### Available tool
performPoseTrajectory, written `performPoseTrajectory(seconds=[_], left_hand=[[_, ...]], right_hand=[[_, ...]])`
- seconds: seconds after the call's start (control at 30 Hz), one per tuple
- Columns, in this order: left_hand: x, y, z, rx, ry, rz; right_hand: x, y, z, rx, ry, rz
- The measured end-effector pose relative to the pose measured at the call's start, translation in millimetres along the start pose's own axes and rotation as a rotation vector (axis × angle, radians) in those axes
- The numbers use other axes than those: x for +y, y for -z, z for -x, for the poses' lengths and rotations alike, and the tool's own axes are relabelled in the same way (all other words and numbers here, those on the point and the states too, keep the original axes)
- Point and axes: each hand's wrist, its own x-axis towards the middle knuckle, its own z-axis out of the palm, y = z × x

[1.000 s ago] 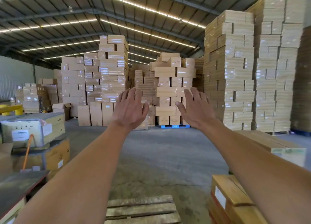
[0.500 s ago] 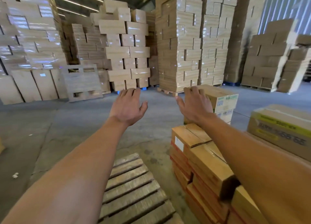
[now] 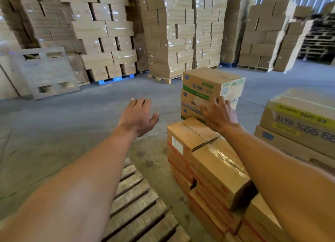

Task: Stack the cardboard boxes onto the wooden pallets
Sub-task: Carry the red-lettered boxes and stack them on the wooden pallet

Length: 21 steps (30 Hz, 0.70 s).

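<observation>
concrete floor (image 3: pixel 72 125); green-print boxes (image 3: pixel 204 83) at right hand (image 3: pixel 219 114), left hand (image 3: pixel 138 116) apart, both wide, empty

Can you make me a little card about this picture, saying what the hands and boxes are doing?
left hand: open, in the air, holding nothing
right hand: open, reaching the green-printed boxes; touch unclear
wooden pallet: flat on the floor, low in view
brown boxes: stacked right of the pallet
green-printed boxes: stacked beyond the brown boxes
</observation>
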Motion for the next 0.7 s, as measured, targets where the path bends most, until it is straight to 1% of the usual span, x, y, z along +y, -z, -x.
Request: performPoseTrajectory(seconds=[0.07,0.27,0.4,0.5,0.6,0.7], left_hand=[[-6,-20,-24,-0.01,0.002,0.016],[-29,-90,-88,-0.119,-0.028,0.041],[-53,-149,-131,-0.176,-0.055,0.101],[-79,-207,-164,-0.251,-0.095,0.138],[-110,-282,-207,-0.328,-0.169,0.194],[-138,-362,-254,-0.439,-0.263,0.259]], right_hand=[[6,-22,-22,-0.014,-0.012,-0.005],[23,-90,-69,-0.085,-0.111,0.01],[34,-151,-102,-0.122,-0.18,0.013],[37,-210,-125,-0.168,-0.261,0.019],[42,-278,-148,-0.219,-0.365,0.035],[45,-346,-159,-0.296,-0.55,0.058]])
